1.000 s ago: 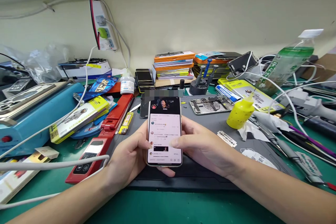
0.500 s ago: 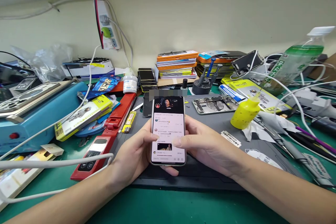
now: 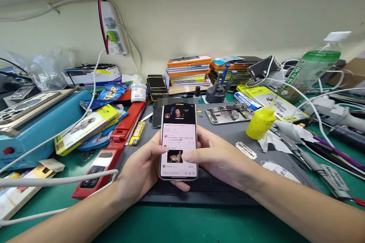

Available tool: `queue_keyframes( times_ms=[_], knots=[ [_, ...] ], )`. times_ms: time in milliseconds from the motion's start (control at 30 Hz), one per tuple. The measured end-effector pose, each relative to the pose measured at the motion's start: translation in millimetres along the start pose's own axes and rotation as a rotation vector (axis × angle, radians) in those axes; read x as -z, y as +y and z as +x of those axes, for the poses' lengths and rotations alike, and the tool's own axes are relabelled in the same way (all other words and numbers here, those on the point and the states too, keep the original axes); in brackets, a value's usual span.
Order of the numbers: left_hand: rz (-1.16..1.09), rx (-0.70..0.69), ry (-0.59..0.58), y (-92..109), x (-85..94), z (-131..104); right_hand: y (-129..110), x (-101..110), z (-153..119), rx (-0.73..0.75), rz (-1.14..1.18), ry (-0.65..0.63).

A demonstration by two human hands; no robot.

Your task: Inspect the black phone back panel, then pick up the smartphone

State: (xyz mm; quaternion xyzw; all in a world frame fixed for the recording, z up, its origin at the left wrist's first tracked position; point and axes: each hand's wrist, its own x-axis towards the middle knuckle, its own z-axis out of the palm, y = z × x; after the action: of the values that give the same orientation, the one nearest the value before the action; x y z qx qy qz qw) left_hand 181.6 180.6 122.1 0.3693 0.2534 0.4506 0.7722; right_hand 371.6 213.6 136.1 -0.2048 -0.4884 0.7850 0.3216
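Here the bare left hand (image 3: 144, 161) is curling around the left side of a slim, pale-edged smartphone with a lit screen (image 3: 178, 136), and the bare right hand (image 3: 215, 161) is gripping the opposite side. Both grips are sitting snug, fingers bending behind it, thumbs reaching over the front; whether the right thumb is pressing the glass, I cannot tell. Together they're holding the smartphone over the flat dark-grey work mat (image 3: 228, 136), its screen showing a dark video strip above rows of text. Rightward, a speckled yellow squeeze bottle (image 3: 260, 124) is standing near an opened, silver-framed phone body (image 3: 229, 114); leftward, a long red device with black buttons (image 3: 95, 169) is lying near the left wrist.
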Motion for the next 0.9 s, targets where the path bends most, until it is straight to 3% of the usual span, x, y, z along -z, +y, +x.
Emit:
queue_keyframes(
  times_ms=[233, 400, 633, 900],
  knots=[
    [0.003, -0.005, 0.009, 1.3, -0.6, 0.3, -1.3, -3.7, -2.4, -0.038, 0.001, 0.106],
    [-0.001, 0.011, 0.0, 0.6, 1.4, 0.0, 0.6, -2.4, -1.5, -0.027, -0.032, 0.049],
    [-0.009, -0.011, -0.017, 1.1, 1.8, -0.5, -0.6, -2.5, -2.3, -0.047, 0.012, 0.142],
    [0.0, -0.003, -0.004, 0.7, 0.0, -0.8, -1.1, -0.9, -1.9, -0.05, -0.008, 0.107]
  ],
)
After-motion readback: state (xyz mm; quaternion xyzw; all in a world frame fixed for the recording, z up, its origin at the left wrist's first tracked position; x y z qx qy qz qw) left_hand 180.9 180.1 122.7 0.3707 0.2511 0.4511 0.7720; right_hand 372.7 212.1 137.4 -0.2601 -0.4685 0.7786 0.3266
